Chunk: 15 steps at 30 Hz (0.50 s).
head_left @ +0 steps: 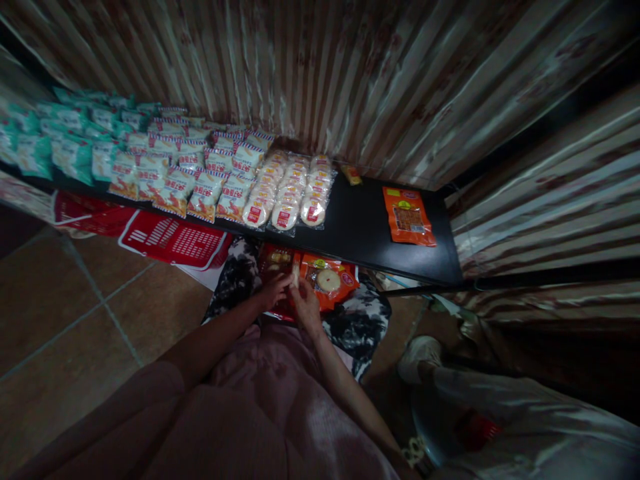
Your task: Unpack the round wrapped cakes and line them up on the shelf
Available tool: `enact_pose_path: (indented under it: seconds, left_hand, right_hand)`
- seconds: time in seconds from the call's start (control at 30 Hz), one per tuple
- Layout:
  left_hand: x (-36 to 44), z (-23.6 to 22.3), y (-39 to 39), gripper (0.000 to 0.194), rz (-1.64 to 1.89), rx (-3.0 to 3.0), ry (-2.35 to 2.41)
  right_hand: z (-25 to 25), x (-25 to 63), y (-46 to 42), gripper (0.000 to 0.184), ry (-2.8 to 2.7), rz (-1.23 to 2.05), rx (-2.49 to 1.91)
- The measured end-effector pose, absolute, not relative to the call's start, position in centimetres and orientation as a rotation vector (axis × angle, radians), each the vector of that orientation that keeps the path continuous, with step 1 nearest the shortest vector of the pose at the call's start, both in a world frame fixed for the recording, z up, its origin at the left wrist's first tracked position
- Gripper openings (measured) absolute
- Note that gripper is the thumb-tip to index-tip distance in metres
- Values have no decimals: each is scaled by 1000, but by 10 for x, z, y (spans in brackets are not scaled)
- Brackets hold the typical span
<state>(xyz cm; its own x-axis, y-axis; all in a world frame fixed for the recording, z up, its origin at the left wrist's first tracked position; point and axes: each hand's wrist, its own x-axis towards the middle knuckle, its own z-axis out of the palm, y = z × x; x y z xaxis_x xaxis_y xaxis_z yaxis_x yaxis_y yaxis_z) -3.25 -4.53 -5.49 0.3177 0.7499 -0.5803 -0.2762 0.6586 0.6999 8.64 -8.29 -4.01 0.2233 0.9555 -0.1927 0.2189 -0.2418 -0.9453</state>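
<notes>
Over my lap, my left hand (pixel 275 292) and my right hand (pixel 307 307) meet, fingers closed around a small pale packet (pixel 296 272). It stands up narrow between the fingertips, and its exact kind is too dim to make out. Directly beneath and beyond the hands are orange-red snack bags (pixel 338 297). A pale round wrapped biscuit (pixel 329 280) lies on one of them, just right of my right hand. Smaller brownish items (pixel 280 256) show left of the bags, beyond my left hand. The fingers partly hide what they hold.
A black shelf (pixel 350 220) crosses in front, bearing rows of wrapped round biscuits (pixel 285 215), white-and-orange packets (pixel 203 197), teal packets (pixel 73 157) and an orange bag (pixel 409 217). Red baskets (pixel 175 239) sit below left. Another person's leg and shoe (pixel 423 357) are at right. Curtains (pixel 320 73) hang behind.
</notes>
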Motion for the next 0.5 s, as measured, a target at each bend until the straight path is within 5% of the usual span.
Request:
enact_pose_path:
  seconds: [0.5]
  left_hand:
    - [-34, -54, -45, 26, 794, 606, 1115]
  right_hand:
    - [-42, 88, -83, 45, -805, 1277, -1506]
